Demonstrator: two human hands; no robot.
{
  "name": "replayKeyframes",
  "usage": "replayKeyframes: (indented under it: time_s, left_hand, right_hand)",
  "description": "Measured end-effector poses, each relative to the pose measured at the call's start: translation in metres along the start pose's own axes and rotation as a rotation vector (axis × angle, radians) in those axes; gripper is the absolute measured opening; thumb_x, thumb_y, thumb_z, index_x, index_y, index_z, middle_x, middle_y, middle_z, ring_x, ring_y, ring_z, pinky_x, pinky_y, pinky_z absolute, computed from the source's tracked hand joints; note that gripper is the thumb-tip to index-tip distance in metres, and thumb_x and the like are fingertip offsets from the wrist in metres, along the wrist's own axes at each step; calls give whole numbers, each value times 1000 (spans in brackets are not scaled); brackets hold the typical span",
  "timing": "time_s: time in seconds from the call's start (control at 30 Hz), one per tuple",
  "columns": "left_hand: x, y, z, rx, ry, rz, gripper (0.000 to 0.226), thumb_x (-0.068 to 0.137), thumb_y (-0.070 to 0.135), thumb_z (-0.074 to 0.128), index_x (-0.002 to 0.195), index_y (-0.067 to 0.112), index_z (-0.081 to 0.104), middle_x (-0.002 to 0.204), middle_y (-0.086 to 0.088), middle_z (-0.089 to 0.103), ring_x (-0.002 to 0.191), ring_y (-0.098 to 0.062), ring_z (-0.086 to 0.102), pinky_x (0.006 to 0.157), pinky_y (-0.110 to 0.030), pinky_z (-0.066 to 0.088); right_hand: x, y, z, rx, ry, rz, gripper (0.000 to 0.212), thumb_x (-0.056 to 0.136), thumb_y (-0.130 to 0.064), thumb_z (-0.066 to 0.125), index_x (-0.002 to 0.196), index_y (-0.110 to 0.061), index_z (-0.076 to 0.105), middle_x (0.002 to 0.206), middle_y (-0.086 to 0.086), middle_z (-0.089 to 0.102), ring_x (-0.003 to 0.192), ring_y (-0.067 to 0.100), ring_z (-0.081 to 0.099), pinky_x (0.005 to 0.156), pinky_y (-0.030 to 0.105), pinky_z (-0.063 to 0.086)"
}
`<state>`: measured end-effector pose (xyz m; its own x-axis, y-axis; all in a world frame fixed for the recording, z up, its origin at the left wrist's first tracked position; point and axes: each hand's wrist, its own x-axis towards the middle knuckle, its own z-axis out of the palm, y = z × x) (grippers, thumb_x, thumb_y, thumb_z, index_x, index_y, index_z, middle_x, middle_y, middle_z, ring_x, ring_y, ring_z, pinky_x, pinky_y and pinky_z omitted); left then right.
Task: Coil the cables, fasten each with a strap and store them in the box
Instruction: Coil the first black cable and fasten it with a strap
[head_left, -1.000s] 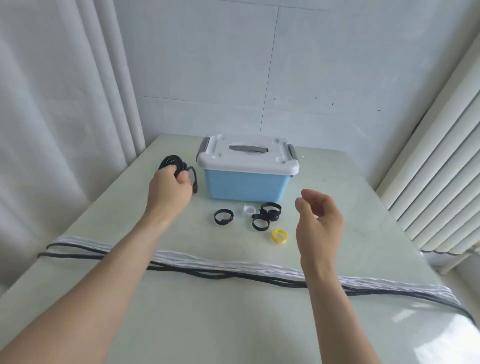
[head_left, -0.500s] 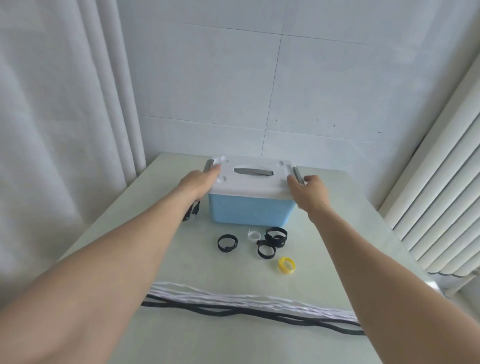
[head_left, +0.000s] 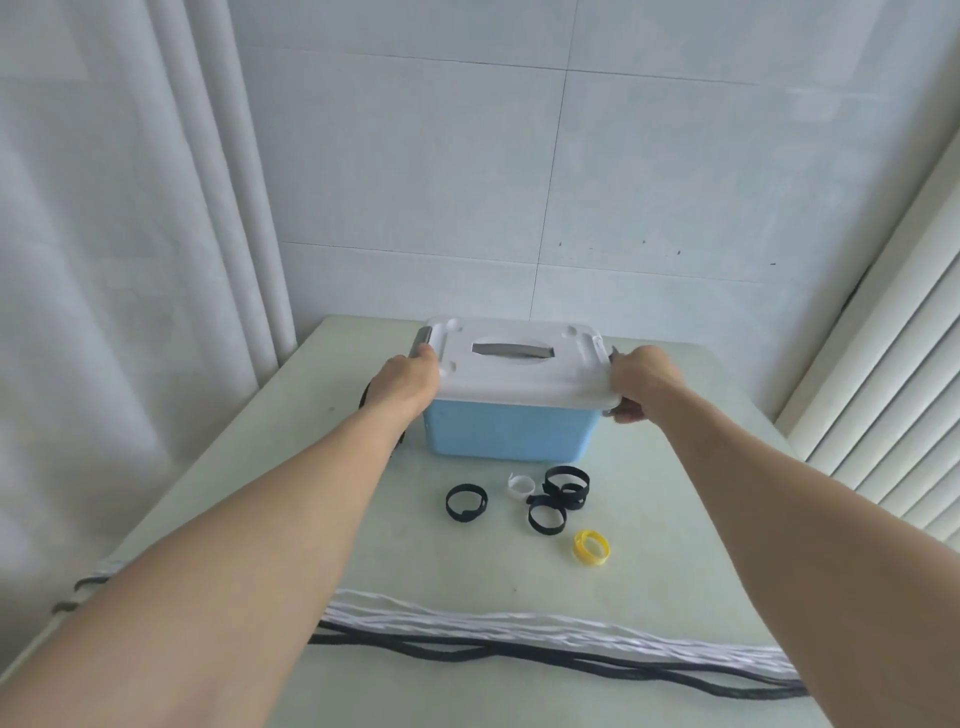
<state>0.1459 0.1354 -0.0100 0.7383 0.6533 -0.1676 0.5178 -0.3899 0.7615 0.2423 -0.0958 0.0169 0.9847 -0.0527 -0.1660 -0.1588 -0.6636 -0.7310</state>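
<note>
The table (head_left: 675, 519) fills the lower frame, its far edge against the wall at centre, so there is little room behind the box and plenty in front. The box (head_left: 504, 431) sits at centre with its lid (head_left: 519, 369) on. The left hand (head_left: 408, 384) curls its grip on the lid's left end, the right hand (head_left: 639, 382) on the right end, seemingly at the latches. Opening the box looks like the step in hand; next, both ends must release so the lid lifts straight up. Uncoiled cables (head_left: 519, 636) lie across the bottom of the frame. Straps (head_left: 558, 493) lie just below the box, apart from it.
</note>
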Motion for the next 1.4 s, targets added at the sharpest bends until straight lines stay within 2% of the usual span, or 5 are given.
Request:
replayKeyframes:
  time_s: [0.2, 0.7, 0.97, 1.2, 1.4]
  left_hand:
    - [4, 8, -36, 255, -144, -46, 57, 95, 56, 33, 81, 5, 54, 49, -7, 49, 41, -20, 39, 51, -23, 34]
    - [0, 21, -27, 474, -20, 112, 52, 102, 45, 39, 131, 3, 49, 117, -18, 60, 116, -38, 58, 90, -38, 46]
    - [19, -2, -39, 163, -237, -144, 26, 96, 18, 35, 87, 5, 56, 61, -10, 50, 37, -16, 35, 50, -23, 38]
    - [5, -8, -42, -86, -112, -92, 42, 101, 30, 22, 102, 0, 51, 61, -14, 47, 46, -21, 39, 52, -26, 36]
    - [-5, -23, -63, -66, 37, -76, 26, 98, 9, 30, 92, -5, 51, 79, -25, 58, 55, -26, 45, 58, -27, 35]
  right_hand:
    - [-11, -7, 20, -433, 32, -424, 46, 102, -37, 36, 134, -8, 52, 134, 22, 55, 126, 37, 48, 99, 39, 39]
    - [-20, -1, 23, -446, 11, -414, 44, 105, -35, 30, 131, -9, 52, 125, 23, 59, 120, 39, 49, 90, 38, 41]
    - [-28, -1, 18, -404, -7, -392, 46, 105, -38, 31, 141, -16, 49, 129, 21, 57, 121, 38, 50, 92, 37, 44]
    - [-20, 6, 27, -498, 54, -380, 57, 100, -57, 23, 139, -22, 46, 149, 21, 40, 138, 38, 33, 111, 49, 30]
    - [-54, 6, 26, -707, -1, -1076, 53, 93, -50, 61, 138, -23, 58, 154, 2, 44, 147, 24, 31, 118, 40, 23]
